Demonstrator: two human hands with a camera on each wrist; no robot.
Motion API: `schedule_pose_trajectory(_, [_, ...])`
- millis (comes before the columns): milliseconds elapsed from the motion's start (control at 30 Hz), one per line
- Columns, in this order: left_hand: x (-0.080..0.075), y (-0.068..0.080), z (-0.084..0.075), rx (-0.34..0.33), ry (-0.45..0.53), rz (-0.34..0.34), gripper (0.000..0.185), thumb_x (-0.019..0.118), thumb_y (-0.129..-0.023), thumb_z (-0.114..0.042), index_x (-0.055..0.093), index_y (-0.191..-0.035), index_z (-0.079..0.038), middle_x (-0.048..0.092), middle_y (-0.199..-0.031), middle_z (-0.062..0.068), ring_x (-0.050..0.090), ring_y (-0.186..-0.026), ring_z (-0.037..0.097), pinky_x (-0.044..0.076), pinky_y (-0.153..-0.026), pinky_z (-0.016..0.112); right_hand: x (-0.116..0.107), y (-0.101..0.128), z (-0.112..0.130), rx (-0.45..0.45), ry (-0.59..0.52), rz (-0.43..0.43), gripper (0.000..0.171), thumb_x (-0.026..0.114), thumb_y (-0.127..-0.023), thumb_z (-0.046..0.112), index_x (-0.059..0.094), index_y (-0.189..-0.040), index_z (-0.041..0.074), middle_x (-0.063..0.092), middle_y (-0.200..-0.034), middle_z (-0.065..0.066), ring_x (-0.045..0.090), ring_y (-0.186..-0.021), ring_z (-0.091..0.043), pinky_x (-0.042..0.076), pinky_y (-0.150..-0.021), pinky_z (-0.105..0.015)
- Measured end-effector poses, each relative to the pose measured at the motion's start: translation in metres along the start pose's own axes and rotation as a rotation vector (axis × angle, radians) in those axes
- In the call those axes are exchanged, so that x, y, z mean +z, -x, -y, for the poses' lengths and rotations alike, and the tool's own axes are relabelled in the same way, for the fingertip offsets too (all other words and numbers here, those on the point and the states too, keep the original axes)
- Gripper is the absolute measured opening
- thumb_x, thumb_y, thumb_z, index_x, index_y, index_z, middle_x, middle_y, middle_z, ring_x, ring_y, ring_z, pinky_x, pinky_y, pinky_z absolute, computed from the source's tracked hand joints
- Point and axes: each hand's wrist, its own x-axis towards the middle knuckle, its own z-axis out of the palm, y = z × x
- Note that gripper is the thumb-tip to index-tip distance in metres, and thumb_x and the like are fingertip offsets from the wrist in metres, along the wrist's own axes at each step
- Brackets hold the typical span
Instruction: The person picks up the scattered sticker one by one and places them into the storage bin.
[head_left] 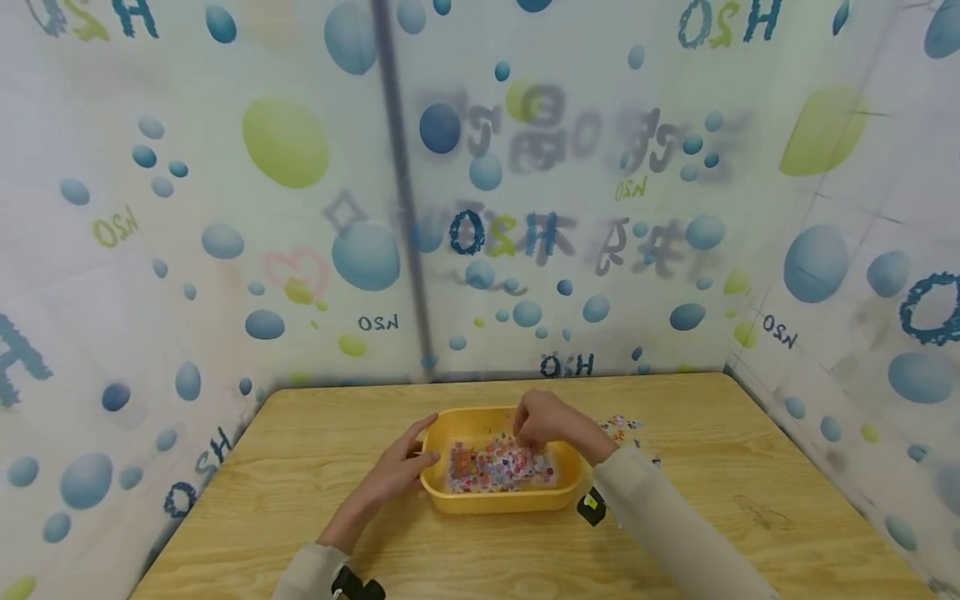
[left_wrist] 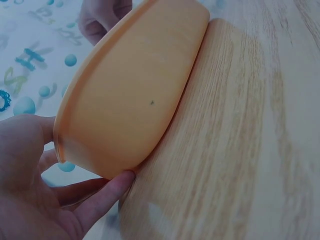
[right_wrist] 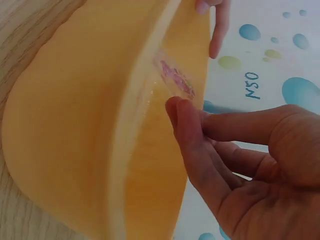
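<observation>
A yellow plastic tub (head_left: 501, 498) stands on the wooden table (head_left: 315, 467), its floor covered with several small colourful pieces (head_left: 495, 467). My left hand (head_left: 422, 454) grips the tub's left end, thumb at the rim and fingers (left_wrist: 102, 194) curled under the wall (left_wrist: 135, 85). My right hand (head_left: 527, 442) reaches down into the tub with its fingers bent over the pieces. In the right wrist view the thumb and fingertips (right_wrist: 176, 111) meet just inside the rim (right_wrist: 145, 100). Whether they pinch a piece is hidden.
A few more colourful pieces (head_left: 621, 427) lie on the table just right of the tub. Curtain walls printed with blue and green bubbles (head_left: 480, 208) close in the table on the left, back and right. A small black and yellow device (head_left: 592, 506) sits on the right wrist.
</observation>
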Motion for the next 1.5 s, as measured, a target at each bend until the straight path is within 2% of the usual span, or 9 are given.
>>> schedule_pose_trajectory(167, [0.001,0.000,0.000,-0.007,-0.004,-0.006,0.063,0.059,-0.104,-0.019,0.035,-0.162,-0.027,0.054,-0.143,0.031,0.065,-0.114,0.031,0.063,-0.083,0.042,0.004,0.000,-0.003,0.050,0.041,0.027,0.011,0.067,-0.090,-0.003,0.078,-0.092,-0.002,0.072,-0.076,-0.010,0.069,-0.059,-0.019,0.063,-0.062,-0.034])
schedule_pose_trajectory(300, [0.001,0.000,-0.001,-0.010,-0.003,-0.008,0.063,0.059,-0.104,-0.019,0.036,-0.162,-0.027,0.054,-0.143,0.031,0.065,-0.114,0.031,0.063,-0.083,0.043,0.006,-0.001,-0.005,0.068,0.092,0.034,0.015,0.063,-0.090,-0.006,0.077,-0.085,-0.002,0.070,-0.072,-0.009,0.064,-0.056,-0.017,0.062,-0.061,-0.033])
schedule_pose_trajectory(433, [0.000,0.001,-0.002,-0.013,0.002,-0.008,0.062,0.059,-0.104,-0.018,0.036,-0.162,-0.027,0.053,-0.143,0.031,0.066,-0.114,0.032,0.063,-0.083,0.043,0.007,-0.002,-0.006,0.090,0.129,0.039,0.018,0.064,-0.091,-0.005,0.077,-0.079,0.000,0.070,-0.070,-0.008,0.064,-0.056,-0.017,0.064,-0.065,-0.036])
schedule_pose_trajectory(633, [0.000,-0.001,-0.001,-0.007,-0.011,-0.003,0.062,0.058,-0.105,-0.018,0.035,-0.162,-0.026,0.054,-0.143,0.031,0.066,-0.113,0.031,0.063,-0.082,0.041,0.009,-0.004,-0.008,0.184,0.142,0.085,0.015,0.072,-0.089,0.000,0.073,-0.075,0.002,0.071,-0.069,-0.010,0.067,-0.057,-0.019,0.062,-0.062,-0.033])
schedule_pose_trajectory(867, [0.000,-0.002,0.000,-0.001,-0.018,0.000,0.062,0.058,-0.105,-0.017,0.035,-0.162,-0.026,0.054,-0.142,0.030,0.066,-0.112,0.030,0.063,-0.082,0.040,0.012,-0.007,-0.012,0.253,0.084,0.138,0.012,0.076,-0.090,0.008,0.071,-0.081,0.002,0.070,-0.073,-0.012,0.069,-0.059,-0.020,0.062,-0.062,-0.031])
schedule_pose_trajectory(1067, [-0.001,-0.003,0.001,0.000,-0.023,0.001,0.062,0.058,-0.105,-0.018,0.035,-0.162,-0.026,0.054,-0.143,0.029,0.065,-0.113,0.030,0.063,-0.083,0.041,0.011,-0.004,-0.012,0.233,0.150,0.136,0.012,0.074,-0.093,0.012,0.074,-0.084,0.003,0.075,-0.080,-0.011,0.074,-0.068,-0.023,0.062,-0.064,-0.032])
schedule_pose_trajectory(1233, [-0.002,-0.003,0.002,0.001,-0.021,0.008,0.063,0.058,-0.105,-0.019,0.034,-0.162,-0.026,0.055,-0.143,0.029,0.065,-0.112,0.029,0.063,-0.083,0.041,0.008,0.000,-0.012,0.214,0.195,0.064,0.012,0.072,-0.094,0.014,0.073,-0.086,0.005,0.072,-0.080,-0.009,0.071,-0.064,-0.021,0.061,-0.061,-0.029])
schedule_pose_trajectory(1433, [-0.001,-0.004,0.002,0.000,-0.021,0.007,0.063,0.059,-0.105,-0.019,0.034,-0.162,-0.026,0.055,-0.143,0.029,0.066,-0.112,0.030,0.064,-0.083,0.041,-0.008,0.012,-0.020,0.068,0.145,-0.036,0.019,0.070,-0.097,0.017,0.074,-0.086,0.002,0.066,-0.071,-0.009,0.067,-0.055,-0.017,0.059,-0.057,-0.028])
schedule_pose_trajectory(1500, [-0.001,-0.004,0.002,-0.002,-0.021,0.006,0.063,0.059,-0.104,-0.019,0.034,-0.162,-0.026,0.055,-0.142,0.029,0.066,-0.111,0.029,0.064,-0.083,0.041,-0.015,0.019,-0.026,0.024,0.109,-0.058,0.019,0.069,-0.098,0.017,0.074,-0.090,0.001,0.068,-0.075,-0.012,0.066,-0.055,-0.017,0.060,-0.057,-0.030])
